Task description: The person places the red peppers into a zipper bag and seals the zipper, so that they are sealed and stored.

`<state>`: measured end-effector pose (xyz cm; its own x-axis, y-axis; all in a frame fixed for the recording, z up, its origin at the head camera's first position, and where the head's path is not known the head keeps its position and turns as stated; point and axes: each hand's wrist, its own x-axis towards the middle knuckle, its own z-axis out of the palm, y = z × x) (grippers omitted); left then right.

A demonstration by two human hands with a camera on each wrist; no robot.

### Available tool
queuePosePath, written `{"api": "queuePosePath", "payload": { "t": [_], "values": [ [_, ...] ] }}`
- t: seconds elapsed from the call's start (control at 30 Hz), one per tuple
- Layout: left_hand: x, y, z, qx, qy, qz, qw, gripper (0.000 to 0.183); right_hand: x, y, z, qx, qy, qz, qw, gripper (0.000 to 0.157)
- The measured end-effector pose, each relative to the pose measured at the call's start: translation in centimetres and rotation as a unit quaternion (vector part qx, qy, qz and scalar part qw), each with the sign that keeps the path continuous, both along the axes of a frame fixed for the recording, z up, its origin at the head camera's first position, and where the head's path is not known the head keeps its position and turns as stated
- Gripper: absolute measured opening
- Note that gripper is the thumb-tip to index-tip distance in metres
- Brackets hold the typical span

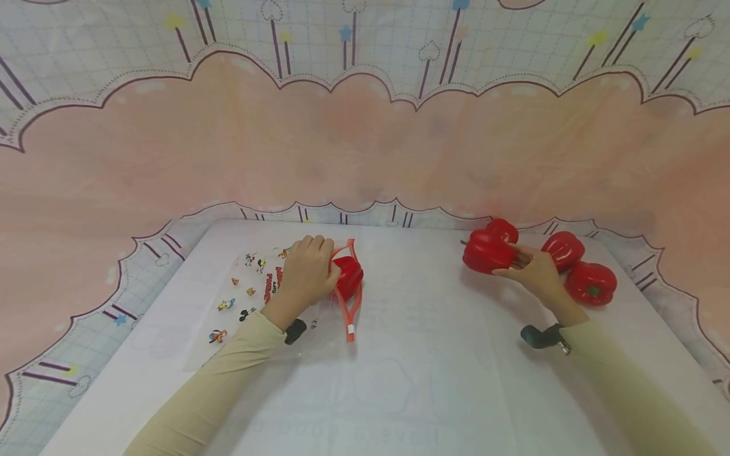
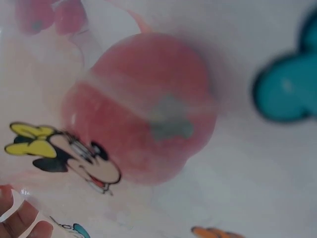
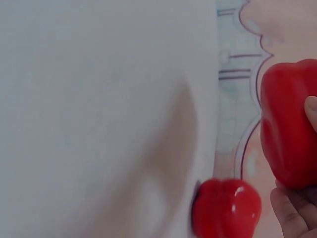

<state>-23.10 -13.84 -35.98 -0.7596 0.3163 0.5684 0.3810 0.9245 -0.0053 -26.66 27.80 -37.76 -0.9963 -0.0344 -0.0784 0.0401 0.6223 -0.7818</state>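
Currently, red pepper (image 1: 486, 252) pinched in right hand (image 1: 534, 273), left hand (image 1: 308, 268) gripping clear bag (image 1: 236, 297), bagged pepper (image 1: 350, 278) just alongside.

held pepper (image 3: 286, 129) cut off in right wrist view, bagged pepper (image 2: 143, 74) blurred, teal shape (image 2: 287, 91) possibly print

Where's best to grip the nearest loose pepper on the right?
Likely its rounded flanks, from above and the near right: the nearest loose pepper lies green end toward the camera, and another red pepper crowds its far left.
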Motion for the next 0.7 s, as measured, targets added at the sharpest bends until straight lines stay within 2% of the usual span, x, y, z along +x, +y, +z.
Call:
{"api": "queuePosePath", "payload": {
  "t": [0.13,0.33,0.7],
  "values": [
    [0.0,0.0,0.0,-0.002,0.003,0.002,1.0000,0.028,-0.4,-1.7,0.1,-0.009,0.005,0.019,1.000,0.086],
    [0.1,0.0,0.0,-0.001,0.003,0.000,1.0000,0.029,-1.1,-4.8,-0.1,-0.008,0.044,0.059,0.997,0.074],
    [0.3,0.1,0.3,-0.002,-0.002,0.000,1.0000,0.029,-2.0,-9.9,-0.9,0.004,0.040,0.100,0.994,0.068]
  ]
}}
